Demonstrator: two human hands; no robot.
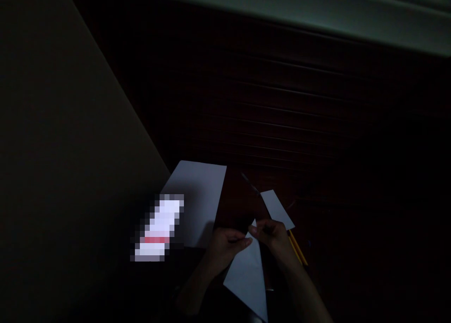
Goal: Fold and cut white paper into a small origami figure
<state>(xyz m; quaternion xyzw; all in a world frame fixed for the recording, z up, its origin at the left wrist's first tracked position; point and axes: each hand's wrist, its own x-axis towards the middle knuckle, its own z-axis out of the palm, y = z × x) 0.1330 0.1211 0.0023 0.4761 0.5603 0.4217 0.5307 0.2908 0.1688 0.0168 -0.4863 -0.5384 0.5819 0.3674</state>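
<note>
A folded sheet of white paper narrows to a point at its far end and widens toward me. My left hand pinches its left edge close to that tip, thumb and fingers pressed together. On the other side, my right hand grips the paper near the tip, with the thumb on top. Just beyond the right hand lies a small white rectangle of paper. Yellow sticks, perhaps pencils, lie beside the right wrist.
At the left, a large white sheet lies on the dark table, with a bright, pixelated screen-like rectangle overlapping its edge. A thin dark object lies near the small paper. A pale wall or panel rises at left. The scene is very dim.
</note>
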